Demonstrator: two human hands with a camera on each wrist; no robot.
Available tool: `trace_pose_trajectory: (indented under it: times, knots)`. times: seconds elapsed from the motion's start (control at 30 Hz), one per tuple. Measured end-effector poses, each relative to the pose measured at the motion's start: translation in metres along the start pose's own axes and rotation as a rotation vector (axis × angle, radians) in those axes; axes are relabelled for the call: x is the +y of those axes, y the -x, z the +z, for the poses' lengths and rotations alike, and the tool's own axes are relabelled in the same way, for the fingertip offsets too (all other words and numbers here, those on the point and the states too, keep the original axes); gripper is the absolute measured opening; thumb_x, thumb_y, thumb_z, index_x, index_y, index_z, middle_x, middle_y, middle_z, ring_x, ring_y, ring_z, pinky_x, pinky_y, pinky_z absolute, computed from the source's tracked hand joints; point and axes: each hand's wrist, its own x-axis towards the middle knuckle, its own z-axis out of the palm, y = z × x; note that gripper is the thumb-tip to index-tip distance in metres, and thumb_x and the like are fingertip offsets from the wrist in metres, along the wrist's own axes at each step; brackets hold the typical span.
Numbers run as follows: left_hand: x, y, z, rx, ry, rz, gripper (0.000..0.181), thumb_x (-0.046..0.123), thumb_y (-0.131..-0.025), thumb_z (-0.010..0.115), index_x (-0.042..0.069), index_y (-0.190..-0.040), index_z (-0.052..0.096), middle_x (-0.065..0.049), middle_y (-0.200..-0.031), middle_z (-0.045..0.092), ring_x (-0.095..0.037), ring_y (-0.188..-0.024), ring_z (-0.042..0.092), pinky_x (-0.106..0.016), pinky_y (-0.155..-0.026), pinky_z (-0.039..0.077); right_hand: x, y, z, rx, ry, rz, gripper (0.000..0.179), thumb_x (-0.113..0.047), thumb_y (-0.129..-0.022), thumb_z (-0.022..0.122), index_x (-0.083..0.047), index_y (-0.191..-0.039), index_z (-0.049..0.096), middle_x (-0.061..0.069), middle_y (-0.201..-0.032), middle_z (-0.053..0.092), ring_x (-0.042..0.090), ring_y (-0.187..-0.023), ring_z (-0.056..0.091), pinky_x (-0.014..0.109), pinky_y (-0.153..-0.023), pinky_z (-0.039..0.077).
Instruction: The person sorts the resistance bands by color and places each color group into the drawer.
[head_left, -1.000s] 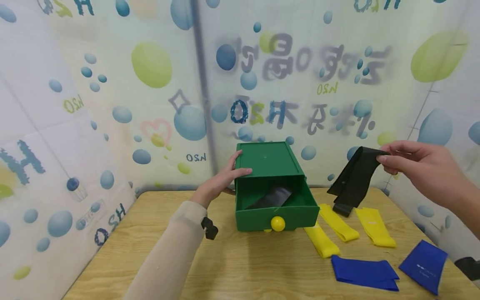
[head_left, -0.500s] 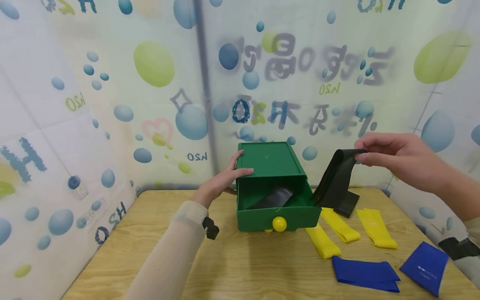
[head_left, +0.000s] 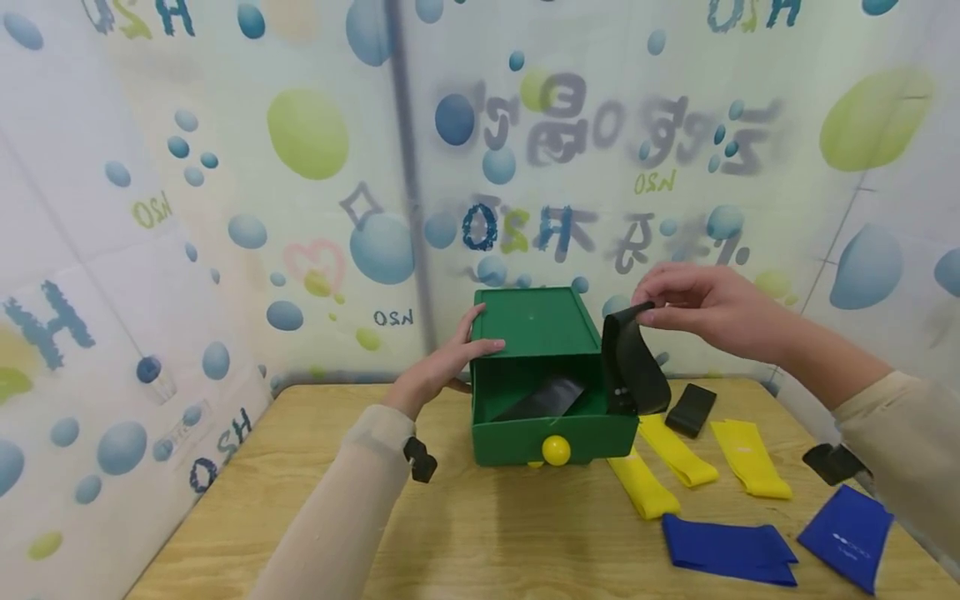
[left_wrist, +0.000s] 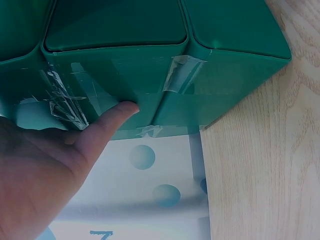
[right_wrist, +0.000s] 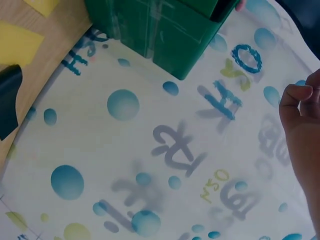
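The right hand [head_left: 716, 312] had swung leftward with a long, flat, dull black band [head_left: 641, 367]. Nearest lay two flat blue bands [head_left: 723, 550], then three folded yellow bands [head_left: 678, 454]. Beyond, the right thumb and fingertips pinched the black band, drooping in a loose fold at the right edge of an open green plastic drawer box [head_left: 510, 443]; the left hand [head_left: 442, 364] rested, fingers spread, on its left side.

Wooden table [head_left: 525, 533] under green box [head_left: 536, 321], bands [head_left: 729, 548] (yellow, blue, one black)
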Motion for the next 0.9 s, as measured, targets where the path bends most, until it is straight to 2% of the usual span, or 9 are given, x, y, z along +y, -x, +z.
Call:
trace_pose_trajectory:
  times: [0.1, 0.2, 0.4, 0.7, 0.9]
  knots:
    - [-0.001, 0.0, 0.0, 0.004, 0.0, 0.001, 0.091, 0.061, -0.098, 0.065, 0.059, -0.164, 0.003, -0.004, -0.182, -0.007, -0.04, -0.166, 0.017, -0.074, -0.108, 0.048, 0.0, -0.014, 0.011, -0.04, -0.014, -0.063, 0.015, -0.004, -0.103, 0.067, -0.009, -0.115, 0.076, -0.003, -0.109, 0.065, 0.014, -0.093, 0.06, 0.02, -0.081, 0.056]
    - [-0.001, -0.001, 0.001, 0.004, -0.001, 0.003, 0.09, 0.061, -0.098, 0.065, 0.059, -0.163, 0.003, -0.004, -0.182, -0.008, -0.04, -0.166, 0.015, -0.074, -0.108, 0.048, 0.0, -0.025, 0.022, -0.062, -0.019, -0.064, 0.015, -0.004, -0.103, 0.067, -0.01, -0.112, 0.077, 0.0, -0.105, 0.065, 0.015, -0.088, 0.059, 0.021, -0.078, 0.055]
    - [-0.001, -0.002, 0.0, 0.0, -0.003, 0.005, 0.09, 0.062, -0.098, 0.064, 0.059, -0.163, 0.003, -0.004, -0.181, -0.009, -0.039, -0.166, 0.015, -0.074, -0.109, 0.047, 0.001, -0.039, 0.046, -0.112, 0.003, 0.02, 0.015, -0.007, -0.103, 0.068, -0.014, -0.11, 0.079, 0.004, -0.098, 0.065, 0.019, -0.081, 0.057, 0.028, -0.073, 0.05]
    - [-0.001, -0.002, 0.001, 0.005, -0.007, 0.011, 0.091, 0.062, -0.097, 0.065, 0.059, -0.164, 0.003, -0.003, -0.182, -0.008, -0.04, -0.165, 0.018, -0.074, -0.107, 0.048, 0.016, -0.046, 0.077, -0.174, 0.05, 0.043, 0.013, -0.011, -0.101, 0.072, -0.016, -0.108, 0.082, 0.0, -0.1, 0.073, 0.02, -0.088, 0.06, 0.03, -0.075, 0.055]
    - [-0.002, -0.001, 0.0, 0.004, -0.011, 0.011, 0.092, 0.062, -0.097, 0.065, 0.058, -0.164, 0.003, -0.002, -0.181, -0.009, -0.041, -0.165, 0.02, -0.074, -0.108, 0.047, 0.013, -0.051, 0.091, -0.187, 0.098, 0.119, 0.015, -0.019, -0.1, 0.075, -0.018, -0.113, 0.083, 0.0, -0.11, 0.079, 0.019, -0.095, 0.065, 0.033, -0.081, 0.056]
